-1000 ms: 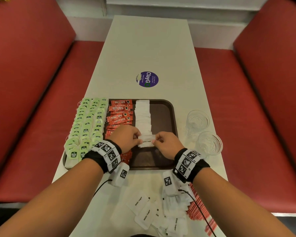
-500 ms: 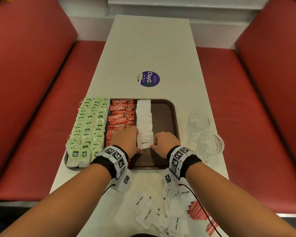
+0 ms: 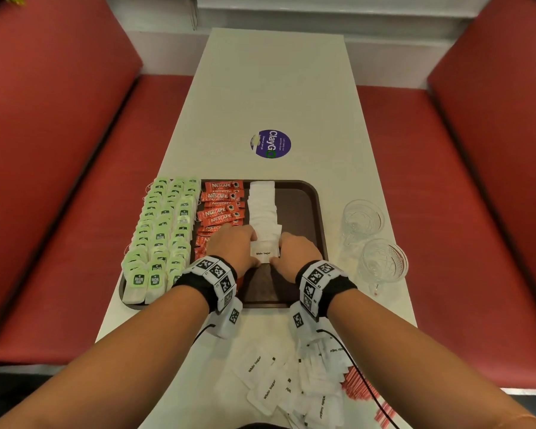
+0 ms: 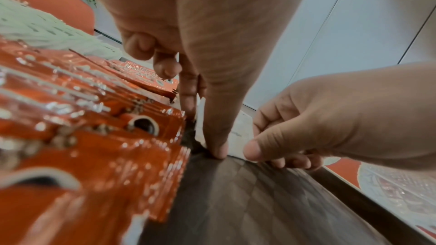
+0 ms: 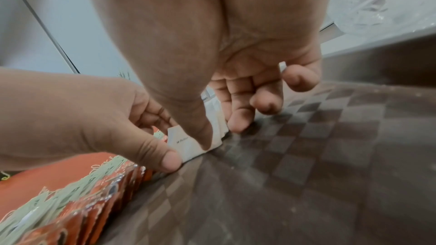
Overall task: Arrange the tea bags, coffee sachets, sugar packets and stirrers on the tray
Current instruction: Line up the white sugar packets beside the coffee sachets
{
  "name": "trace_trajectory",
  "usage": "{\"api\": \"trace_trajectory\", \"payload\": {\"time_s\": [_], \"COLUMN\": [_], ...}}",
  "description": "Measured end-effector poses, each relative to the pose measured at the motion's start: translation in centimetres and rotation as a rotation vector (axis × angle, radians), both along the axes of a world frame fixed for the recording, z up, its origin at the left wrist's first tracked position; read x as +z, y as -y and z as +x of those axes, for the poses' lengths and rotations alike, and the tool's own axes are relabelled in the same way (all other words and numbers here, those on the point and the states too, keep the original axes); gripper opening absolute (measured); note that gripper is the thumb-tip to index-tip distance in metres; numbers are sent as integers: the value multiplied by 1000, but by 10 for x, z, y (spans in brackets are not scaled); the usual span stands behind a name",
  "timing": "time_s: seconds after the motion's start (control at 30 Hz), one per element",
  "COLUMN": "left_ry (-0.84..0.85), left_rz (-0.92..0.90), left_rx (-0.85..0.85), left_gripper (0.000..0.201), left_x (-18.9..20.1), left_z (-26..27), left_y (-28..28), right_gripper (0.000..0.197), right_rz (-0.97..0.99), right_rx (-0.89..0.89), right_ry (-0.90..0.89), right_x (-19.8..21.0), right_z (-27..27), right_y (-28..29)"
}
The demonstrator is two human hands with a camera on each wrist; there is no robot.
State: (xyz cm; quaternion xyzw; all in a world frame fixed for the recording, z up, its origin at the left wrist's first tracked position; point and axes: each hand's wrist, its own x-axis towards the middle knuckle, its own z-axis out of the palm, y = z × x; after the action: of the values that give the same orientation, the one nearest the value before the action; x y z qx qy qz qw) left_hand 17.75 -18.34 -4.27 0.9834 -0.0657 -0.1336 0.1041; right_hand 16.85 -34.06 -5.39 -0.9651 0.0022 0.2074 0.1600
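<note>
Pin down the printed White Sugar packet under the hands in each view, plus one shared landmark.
Head: sugar packet at centre, near end of the white row.
Left wrist: pale sliver just right of centre.
Right wrist: centre-left, print partly visible.
Landmark: orange coffee sachets, left of it in all views.

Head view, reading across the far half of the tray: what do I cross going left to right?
tea bags → coffee sachets → sugar packets → bare part of the tray → farther glass, standing on the table beside the tray.
</note>
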Motion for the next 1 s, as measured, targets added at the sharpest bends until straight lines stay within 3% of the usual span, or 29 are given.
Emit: {"api": "trace_trajectory", "payload": {"time_s": [0.3, 0.47, 0.67, 0.8, 0.9, 1.0], "left_ry": [97, -16, -220, -230, -221, -226], "left_rz": [-68, -93, 78, 80, 66, 107], "left_rx": [-51, -352, -732, -740, -706, -683], "left_gripper": [45, 32, 42, 68, 66, 61], "left_x": [21, 31, 19, 3, -1, 0], "left_z": [-20, -56, -105, -134, -140, -140], "left_y": [-6, -12, -17, -20, -23, -24], "right_gripper": [30, 24, 30, 45, 64, 69], "right_rz": [39, 67, -1, -96, -214, -280], "right_rx": [11, 99, 316, 437, 520, 569], "right_ry": [-7, -8, -95, -133, -109, -82], "right_x": [17, 30, 30, 26, 25, 21], "right_z": [-19, -53, -102, -134, -155, -165], "right_y": [11, 23, 18, 11, 2, -7]}}
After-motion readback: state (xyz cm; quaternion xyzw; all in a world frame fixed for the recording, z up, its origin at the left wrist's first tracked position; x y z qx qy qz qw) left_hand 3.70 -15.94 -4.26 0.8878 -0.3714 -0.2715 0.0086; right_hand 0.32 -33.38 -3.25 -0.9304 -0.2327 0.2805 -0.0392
